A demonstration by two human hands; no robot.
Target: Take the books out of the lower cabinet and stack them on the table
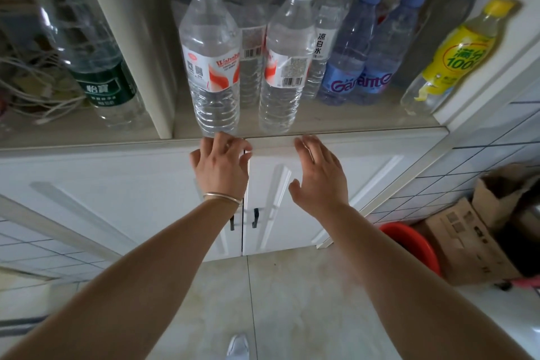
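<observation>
The lower cabinet has two white doors, the left door [117, 190] and the right door [292, 213], both closed, each with a dark handle [255, 218] near the middle seam. No books show; whatever is inside is hidden. My left hand [219, 166] is held in front of the top of the left door, fingers loosely spread and reaching toward the shelf edge, a thin bangle on the wrist. My right hand [318, 175] hovers over the top of the right door, fingers straight. Neither hand holds anything.
On the shelf [350, 123] above the doors stand several water bottles [211, 52], with a yellow drink bottle [455, 58] at the right. Tangled white cables [35, 90] lie at the left. A red basin [409, 240] and cardboard boxes [479, 237] sit on the floor at right.
</observation>
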